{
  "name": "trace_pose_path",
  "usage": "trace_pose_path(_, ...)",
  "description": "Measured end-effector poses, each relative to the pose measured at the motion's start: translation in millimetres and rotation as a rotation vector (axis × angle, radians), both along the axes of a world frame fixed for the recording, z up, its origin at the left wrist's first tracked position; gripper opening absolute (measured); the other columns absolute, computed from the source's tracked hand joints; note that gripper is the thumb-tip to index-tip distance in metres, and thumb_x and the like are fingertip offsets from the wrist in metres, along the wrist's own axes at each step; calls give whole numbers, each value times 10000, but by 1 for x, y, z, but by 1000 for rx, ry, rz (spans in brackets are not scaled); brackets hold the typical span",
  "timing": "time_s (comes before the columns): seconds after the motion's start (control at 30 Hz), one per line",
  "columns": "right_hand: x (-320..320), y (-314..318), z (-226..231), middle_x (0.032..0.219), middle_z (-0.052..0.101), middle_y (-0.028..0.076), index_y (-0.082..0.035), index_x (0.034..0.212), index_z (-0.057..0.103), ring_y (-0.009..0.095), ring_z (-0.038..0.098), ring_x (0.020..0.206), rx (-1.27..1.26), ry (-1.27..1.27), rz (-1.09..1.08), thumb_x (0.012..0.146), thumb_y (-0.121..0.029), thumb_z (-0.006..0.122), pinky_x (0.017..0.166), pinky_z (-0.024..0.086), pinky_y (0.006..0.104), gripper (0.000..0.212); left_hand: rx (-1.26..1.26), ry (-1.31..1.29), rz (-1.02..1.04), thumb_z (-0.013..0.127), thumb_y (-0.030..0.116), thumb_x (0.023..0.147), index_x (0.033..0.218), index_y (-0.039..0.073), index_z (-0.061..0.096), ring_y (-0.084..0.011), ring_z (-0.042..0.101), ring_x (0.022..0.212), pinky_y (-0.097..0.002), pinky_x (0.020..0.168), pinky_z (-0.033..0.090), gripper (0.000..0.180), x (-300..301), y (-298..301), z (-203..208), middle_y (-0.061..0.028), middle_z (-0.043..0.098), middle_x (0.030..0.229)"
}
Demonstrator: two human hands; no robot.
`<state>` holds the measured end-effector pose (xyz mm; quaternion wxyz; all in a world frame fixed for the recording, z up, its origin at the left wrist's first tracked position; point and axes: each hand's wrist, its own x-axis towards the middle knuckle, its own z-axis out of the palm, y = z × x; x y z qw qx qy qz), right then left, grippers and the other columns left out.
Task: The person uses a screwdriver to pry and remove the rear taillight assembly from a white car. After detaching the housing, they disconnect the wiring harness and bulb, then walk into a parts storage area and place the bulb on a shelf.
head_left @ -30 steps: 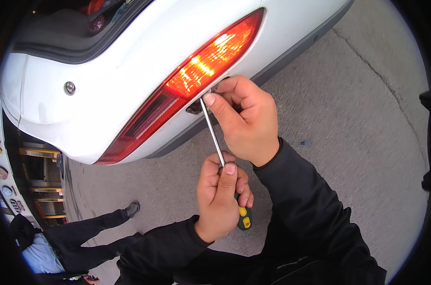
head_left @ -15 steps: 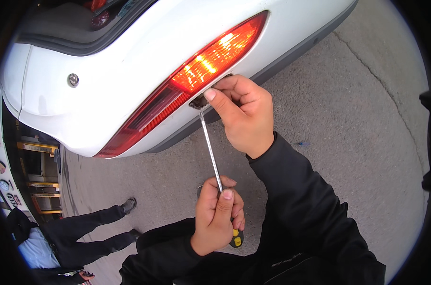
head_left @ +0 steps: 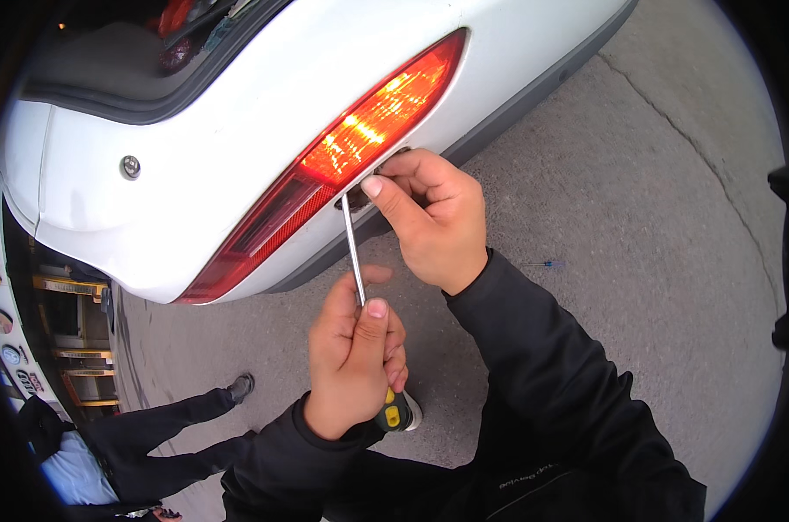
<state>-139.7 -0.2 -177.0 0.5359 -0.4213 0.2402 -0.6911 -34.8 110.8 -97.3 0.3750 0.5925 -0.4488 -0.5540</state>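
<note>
The white car's rear corner (head_left: 247, 130) fills the upper left, with its red and orange tail light (head_left: 360, 130) partly lit. My left hand (head_left: 351, 361) is closed around a screwdriver (head_left: 353, 252); its black and yellow handle shows below the fist. The metal shaft points up to a dark opening (head_left: 351, 204) at the light's lower edge, its tip touching or just inside; I cannot tell which. My right hand (head_left: 438, 217) is closed in a pinch at that same opening, thumb by the light's rim. Its curled fingers hide what they grip.
On the grey pavement (head_left: 638, 200) right of my right forearm lies a thin tool with a blue handle (head_left: 548, 264). A person in dark trousers (head_left: 164, 435) stands at lower left. Behind are yellow-edged shelves (head_left: 86, 354). The car's boot opening (head_left: 107, 61) is at upper left.
My left hand has moved up and left, bringing the screwdriver's tip from below the opening to its edge. My right hand keeps its pinch there. The whole view has shifted slightly.
</note>
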Motion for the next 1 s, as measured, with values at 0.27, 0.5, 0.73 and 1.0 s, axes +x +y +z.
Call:
trace_pose_path(0.27,2,-3,0,817,684,28,60,1058,643,32,582,713,-57,71,-81,956,-21,683,634,457,205,136,67,-162,-131,491,207,1073,1388,15,430,-65,345,423,-238,407,360,374,36,-17,22,1,411,624)
trace_pose_path(0.5,1,6,10,752,697,42,36,1031,690,46,625,658,-34,163,-152,886,-47,744,594,502,227,176,60,-197,-229,454,149,1070,1397,-5,423,-63,355,418,-230,420,358,363,48,-19,26,2,420,608)
trace_pose_path(0.73,-5,-5,8,704,688,35,29,909,692,35,602,617,-89,83,-152,864,-53,773,568,480,214,124,29,-392,-332,421,116,1067,1394,-45,421,-68,385,389,-224,421,339,365,58,-28,39,3,436,550)
trace_pose_path(1.0,-13,-11,-1,591,611,-1,1,805,632,15,544,564,-110,69,-79,867,-45,771,520,431,211,158,81,-383,-379,440,67,1050,1373,-59,475,-60,437,440,-223,462,358,348,70,-39,49,6,486,584)
